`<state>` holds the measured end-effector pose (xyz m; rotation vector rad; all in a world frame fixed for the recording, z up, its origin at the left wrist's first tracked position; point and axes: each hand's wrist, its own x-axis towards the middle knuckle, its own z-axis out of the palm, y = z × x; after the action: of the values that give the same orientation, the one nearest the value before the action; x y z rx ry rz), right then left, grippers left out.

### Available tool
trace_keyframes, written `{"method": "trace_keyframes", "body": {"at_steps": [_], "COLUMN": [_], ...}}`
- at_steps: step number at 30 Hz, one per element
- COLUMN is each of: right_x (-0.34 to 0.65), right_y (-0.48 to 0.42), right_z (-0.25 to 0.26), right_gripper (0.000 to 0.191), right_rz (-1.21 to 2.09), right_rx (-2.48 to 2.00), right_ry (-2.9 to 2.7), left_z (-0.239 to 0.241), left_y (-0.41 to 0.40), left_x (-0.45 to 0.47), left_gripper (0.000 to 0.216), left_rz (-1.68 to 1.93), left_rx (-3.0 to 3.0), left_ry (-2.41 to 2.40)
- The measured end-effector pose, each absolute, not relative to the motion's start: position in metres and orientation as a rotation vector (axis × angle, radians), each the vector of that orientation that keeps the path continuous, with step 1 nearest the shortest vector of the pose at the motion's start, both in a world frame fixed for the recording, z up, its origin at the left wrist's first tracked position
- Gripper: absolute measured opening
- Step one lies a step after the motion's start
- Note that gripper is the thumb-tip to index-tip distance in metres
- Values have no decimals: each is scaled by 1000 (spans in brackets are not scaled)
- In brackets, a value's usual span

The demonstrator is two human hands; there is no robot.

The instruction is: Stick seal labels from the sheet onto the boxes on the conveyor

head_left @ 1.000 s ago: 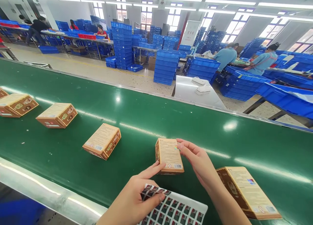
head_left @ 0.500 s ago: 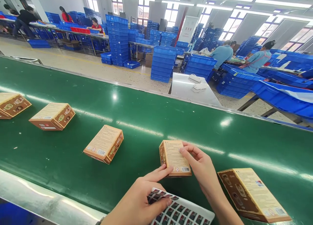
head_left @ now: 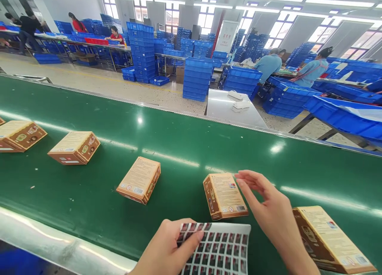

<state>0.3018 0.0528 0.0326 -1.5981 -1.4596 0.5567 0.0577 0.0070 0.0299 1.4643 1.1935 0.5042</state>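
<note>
My left hand [head_left: 176, 247] grips a sheet of small dark-and-red stickers [head_left: 219, 247], thumb on top, at the bottom of the view. My right hand [head_left: 268, 203] holds nothing; its fingers are apart, just right of a brown-and-cream cardboard box [head_left: 224, 197]. A small coloured sticker shows on that box's upper face, near its right edge. To the right, partly behind my right forearm, lies another box [head_left: 334, 239] with a similar sticker. Left of my hands is a box [head_left: 139, 179] with printed text and a barcode, on which I see no coloured sticker.
The boxes lie on a green conveyor belt [head_left: 98, 203] with a metal edge [head_left: 59, 243]. More boxes [head_left: 74, 147] sit at the left. Beyond the belt stand stacked blue crates [head_left: 197, 80], a metal chute [head_left: 222, 108] and people at tables, including a person in light blue [head_left: 270, 64].
My right hand has come off the box, where a small sticker now shows. My left hand has drawn back from it with the sheet. All the boxes have shifted rightward along the belt.
</note>
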Motion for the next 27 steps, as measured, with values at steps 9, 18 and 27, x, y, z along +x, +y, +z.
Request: {"method": "trace_keyframes", "body": {"at_steps": [9, 18, 27], "right_x": [247, 254, 223], "right_y": [13, 19, 78], "right_z": [50, 42, 16], "right_gripper": [17, 12, 44], "right_rz": [-54, 576, 1496], "right_rx": [-928, -1018, -1041], "right_ry": [-2301, -2060, -1415], "left_z": [25, 28, 19], "left_y": [-2, -6, -8], "left_x": [49, 21, -32], "left_gripper": [42, 38, 36], "left_rz": [606, 742, 630], "left_rx": [1420, 1476, 1808], "left_ry": [1168, 1318, 1362]}}
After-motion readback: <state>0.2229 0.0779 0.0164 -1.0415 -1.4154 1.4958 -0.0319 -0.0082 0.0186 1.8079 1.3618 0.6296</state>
